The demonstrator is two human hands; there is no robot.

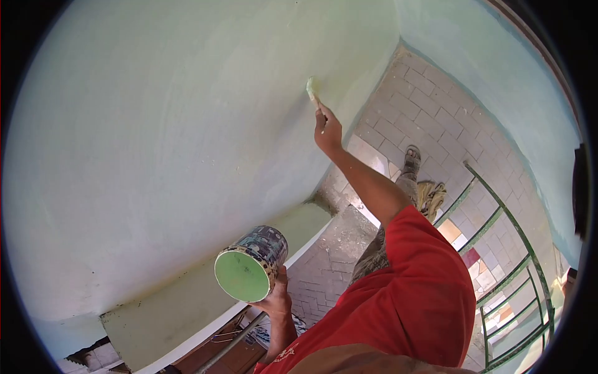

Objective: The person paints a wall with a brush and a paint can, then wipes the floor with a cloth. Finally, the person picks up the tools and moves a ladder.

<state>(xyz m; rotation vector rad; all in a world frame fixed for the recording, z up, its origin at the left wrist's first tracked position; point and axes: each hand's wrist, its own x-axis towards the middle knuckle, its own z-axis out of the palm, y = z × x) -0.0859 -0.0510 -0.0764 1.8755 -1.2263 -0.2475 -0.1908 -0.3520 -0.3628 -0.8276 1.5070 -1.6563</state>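
Observation:
My right hand is stretched out, its fingers closed around the handle of a paintbrush. Pale green paint coats the bristles, which are at the light green wall and seem to touch it. Lower down, my left hand grips a paint can from beneath and behind. The can is tilted in view, with light green paint inside and a dark, paint-spattered outer side. Some fingers of my left hand are hidden behind the can.
A green metal railing curves along the right. Paving tiles cover the floor, where a sandaled foot stands near a crumpled cloth. A pale ledge runs below the wall, with a metal bar beneath my left hand.

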